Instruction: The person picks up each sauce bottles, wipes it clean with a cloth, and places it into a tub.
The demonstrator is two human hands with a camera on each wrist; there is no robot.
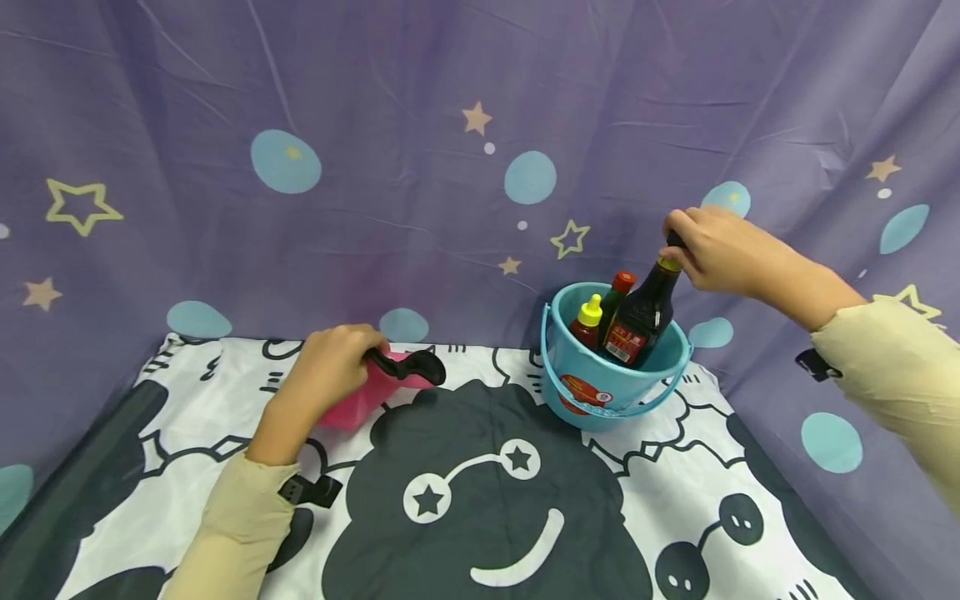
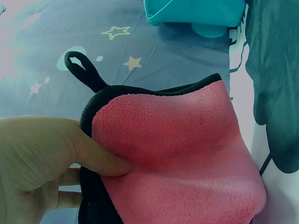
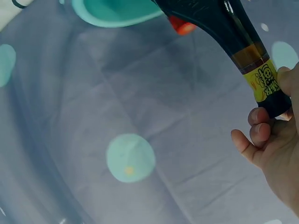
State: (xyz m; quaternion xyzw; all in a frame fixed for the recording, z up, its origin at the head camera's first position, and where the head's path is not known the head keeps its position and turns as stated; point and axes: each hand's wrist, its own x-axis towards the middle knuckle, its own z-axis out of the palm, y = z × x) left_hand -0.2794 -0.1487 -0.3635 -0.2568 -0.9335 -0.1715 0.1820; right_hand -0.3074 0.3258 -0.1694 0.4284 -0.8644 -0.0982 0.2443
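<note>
By its black-trimmed edge, my left hand (image 1: 333, 367) pinches a pink cloth (image 2: 173, 140) with a black hanging loop (image 2: 84, 70), the thumb lying on the pink side. My right hand (image 1: 723, 250) grips the neck of a dark sauce bottle (image 1: 642, 317), whose yellow neck label (image 3: 264, 79) shows in the right wrist view. That bottle leans in the mouth of a light blue bucket (image 1: 600, 379); its base is hidden behind the bucket's rim. Beside it in the bucket are a red-capped bottle (image 1: 618, 292) and a small bottle with a yellow nozzle cap (image 1: 589, 317).
The bucket's handle (image 1: 600, 408) hangs down over its front. A cloth with black-and-white cartoon figures (image 1: 487, 467) covers the table. Behind it hangs a purple curtain (image 1: 390, 167) with stars and blue spots, close to the bucket's back.
</note>
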